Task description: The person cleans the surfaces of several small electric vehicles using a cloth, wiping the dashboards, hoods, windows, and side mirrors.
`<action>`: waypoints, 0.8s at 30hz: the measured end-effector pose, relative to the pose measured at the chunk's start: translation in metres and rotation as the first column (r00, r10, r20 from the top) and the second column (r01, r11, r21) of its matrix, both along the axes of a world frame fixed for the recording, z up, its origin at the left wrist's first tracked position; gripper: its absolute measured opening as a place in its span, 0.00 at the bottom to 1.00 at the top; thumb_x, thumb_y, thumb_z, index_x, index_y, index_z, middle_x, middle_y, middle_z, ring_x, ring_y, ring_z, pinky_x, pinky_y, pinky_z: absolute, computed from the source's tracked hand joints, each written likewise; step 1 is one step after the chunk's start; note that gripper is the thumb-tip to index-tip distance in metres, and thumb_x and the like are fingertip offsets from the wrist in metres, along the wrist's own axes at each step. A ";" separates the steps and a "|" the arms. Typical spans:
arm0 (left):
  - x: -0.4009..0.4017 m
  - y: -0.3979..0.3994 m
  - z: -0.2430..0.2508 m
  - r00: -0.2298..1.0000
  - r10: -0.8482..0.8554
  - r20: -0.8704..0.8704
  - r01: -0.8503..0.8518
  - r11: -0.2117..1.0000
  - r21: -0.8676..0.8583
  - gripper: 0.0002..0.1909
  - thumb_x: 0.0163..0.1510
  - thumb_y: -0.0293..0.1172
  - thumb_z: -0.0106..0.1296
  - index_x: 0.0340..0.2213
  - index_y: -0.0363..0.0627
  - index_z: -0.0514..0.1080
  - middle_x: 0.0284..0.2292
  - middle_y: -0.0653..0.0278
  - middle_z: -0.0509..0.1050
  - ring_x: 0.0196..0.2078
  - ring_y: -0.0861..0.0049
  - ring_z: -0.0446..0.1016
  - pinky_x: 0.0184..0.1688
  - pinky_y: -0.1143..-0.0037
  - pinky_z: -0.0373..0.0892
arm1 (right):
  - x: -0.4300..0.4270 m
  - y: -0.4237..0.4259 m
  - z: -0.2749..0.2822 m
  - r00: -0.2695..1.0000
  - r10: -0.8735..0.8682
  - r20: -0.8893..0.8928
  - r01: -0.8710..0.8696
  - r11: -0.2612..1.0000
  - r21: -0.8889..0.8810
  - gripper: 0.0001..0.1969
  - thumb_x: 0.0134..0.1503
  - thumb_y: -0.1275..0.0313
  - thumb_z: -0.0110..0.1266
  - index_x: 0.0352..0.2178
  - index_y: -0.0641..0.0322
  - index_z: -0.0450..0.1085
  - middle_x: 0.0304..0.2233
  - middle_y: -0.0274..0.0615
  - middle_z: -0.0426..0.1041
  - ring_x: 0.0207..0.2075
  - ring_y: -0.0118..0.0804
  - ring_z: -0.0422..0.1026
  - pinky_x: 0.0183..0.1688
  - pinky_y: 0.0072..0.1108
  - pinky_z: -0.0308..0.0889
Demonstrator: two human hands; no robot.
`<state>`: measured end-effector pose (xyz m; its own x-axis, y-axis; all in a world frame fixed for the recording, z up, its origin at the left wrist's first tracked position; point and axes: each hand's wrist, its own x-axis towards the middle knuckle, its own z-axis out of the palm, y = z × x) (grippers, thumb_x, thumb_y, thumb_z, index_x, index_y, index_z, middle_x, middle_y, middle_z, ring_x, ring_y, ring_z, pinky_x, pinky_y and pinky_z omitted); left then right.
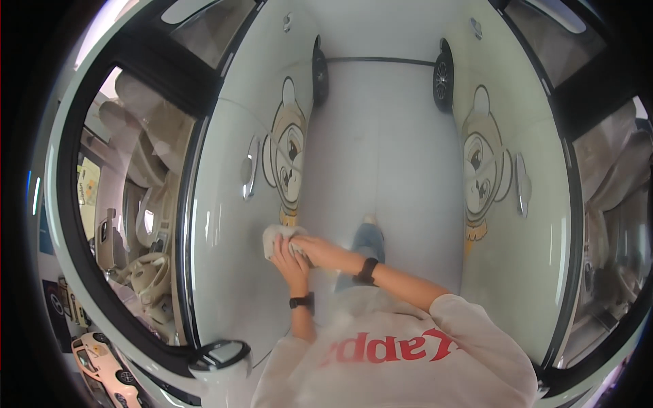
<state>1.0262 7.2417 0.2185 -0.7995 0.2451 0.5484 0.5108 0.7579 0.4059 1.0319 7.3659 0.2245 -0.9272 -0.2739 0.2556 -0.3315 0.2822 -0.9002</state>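
Observation:
Both hands meet at a light-coloured cloth (273, 242) against the front door of a pale car (229, 245) on the left. My left hand (290, 260) has its fingers spread on top of the cloth. My right hand (319, 251) reaches across from the right, and its fingertips are on the cloth's right part, partly hidden beside the other hand. Just beyond the cloth, a cartoon animal decal (288, 153) with a yellow scarf covers part of the door panels. A chrome door handle (249, 168) lies to its left.
A second pale car (530, 255) with a similar decal stands close on the right. Grey floor (377, 143) runs between the cars. The left car's side mirror (222, 357) juts out at lower left. Dark wheels (443, 76) show farther off.

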 end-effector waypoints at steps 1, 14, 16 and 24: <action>-0.016 0.009 0.001 1.000 0.007 -0.007 -0.007 1.000 0.007 0.19 0.48 0.29 0.33 0.42 0.36 0.58 0.48 0.51 0.56 0.48 0.59 0.55 0.47 0.68 0.50 | -0.016 0.009 0.002 1.000 -0.024 -0.019 0.024 1.000 -0.008 0.16 0.48 0.79 0.38 0.41 0.66 0.58 0.43 0.49 0.61 0.42 0.50 0.61 0.43 0.27 0.59; -0.222 0.045 0.047 0.823 0.483 -0.299 -0.468 0.875 0.126 0.27 0.46 0.35 0.39 0.49 0.42 0.52 0.53 0.54 0.47 0.51 0.57 0.52 0.49 0.62 0.47 | -0.209 0.046 0.067 0.888 0.159 -0.432 -0.110 0.985 0.136 0.19 0.48 0.78 0.36 0.45 0.64 0.56 0.49 0.47 0.54 0.49 0.46 0.55 0.50 0.28 0.52; -0.245 0.055 0.053 0.817 0.536 -0.213 -0.539 0.841 0.049 0.28 0.47 0.37 0.38 0.50 0.44 0.50 0.54 0.56 0.45 0.51 0.60 0.53 0.50 0.62 0.46 | -0.231 0.050 0.071 0.895 0.130 -0.427 -0.085 0.989 0.123 0.20 0.49 0.77 0.35 0.46 0.66 0.54 0.50 0.50 0.51 0.50 0.47 0.53 0.50 0.28 0.51; -0.269 0.096 0.064 0.595 0.775 -0.213 -0.802 0.589 -0.096 0.28 0.49 0.42 0.35 0.51 0.46 0.49 0.55 0.58 0.42 0.49 0.60 0.56 0.50 0.64 0.47 | -0.288 0.069 0.062 0.903 0.261 -0.343 -0.280 0.960 -0.006 0.22 0.52 0.70 0.38 0.49 0.67 0.49 0.49 0.53 0.52 0.50 0.50 0.53 0.51 0.29 0.49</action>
